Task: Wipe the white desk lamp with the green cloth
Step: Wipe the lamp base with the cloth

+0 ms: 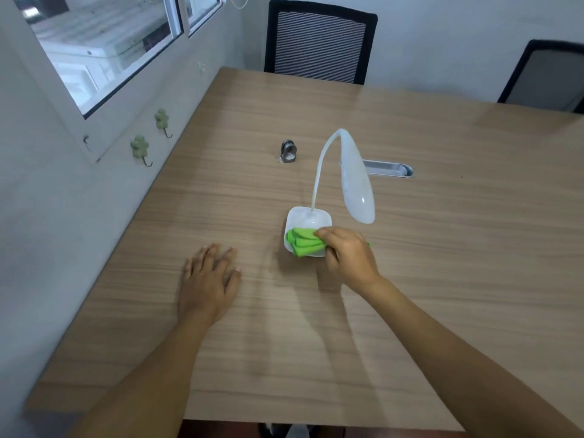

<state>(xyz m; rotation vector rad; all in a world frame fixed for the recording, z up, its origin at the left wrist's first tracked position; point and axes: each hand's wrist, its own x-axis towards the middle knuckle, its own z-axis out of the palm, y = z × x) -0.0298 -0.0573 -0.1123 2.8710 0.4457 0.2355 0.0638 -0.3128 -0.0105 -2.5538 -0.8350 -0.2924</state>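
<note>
Fingers (pixel 325 233) of right hand (pixel 349 259) clamped on folded cloth (pixel 304 242), pressed onto lamp (pixel 358 181) base on table (pixel 442 248). Left hand (pixel 207 276) flat, splayed, empty. Probably early: neck, head apparently unwiped.

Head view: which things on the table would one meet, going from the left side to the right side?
left hand → small metal fitting → green cloth on the lamp base → right hand holding the cloth → lamp head → metal cable slot
</note>
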